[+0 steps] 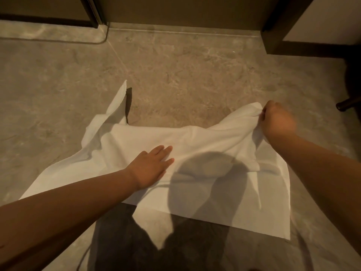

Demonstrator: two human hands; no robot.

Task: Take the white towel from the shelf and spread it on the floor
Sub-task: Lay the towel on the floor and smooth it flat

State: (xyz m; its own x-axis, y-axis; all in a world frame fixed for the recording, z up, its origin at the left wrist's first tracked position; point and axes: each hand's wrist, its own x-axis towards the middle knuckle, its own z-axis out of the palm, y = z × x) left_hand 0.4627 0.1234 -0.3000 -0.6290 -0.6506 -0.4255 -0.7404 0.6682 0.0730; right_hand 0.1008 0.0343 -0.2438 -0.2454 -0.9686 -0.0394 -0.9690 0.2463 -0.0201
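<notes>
The white towel [195,145] lies partly spread on the grey stone floor [175,75], still rumpled along its far edge. Its far left corner sticks up in a fold. My left hand [152,167] rests flat on the towel's middle, fingers apart, pressing the cloth down. My right hand [277,120] is closed in a fist on the towel's far right corner, which is bunched and lifted off the floor. The near edge of the towel lies flat over a dark patch below me.
A brown wall or door panel [175,10] runs along the far side, with a dark frame post [277,22] at the right. A dark furniture foot [345,104] stands on the floor at the far right. Bare floor stretches beyond the towel.
</notes>
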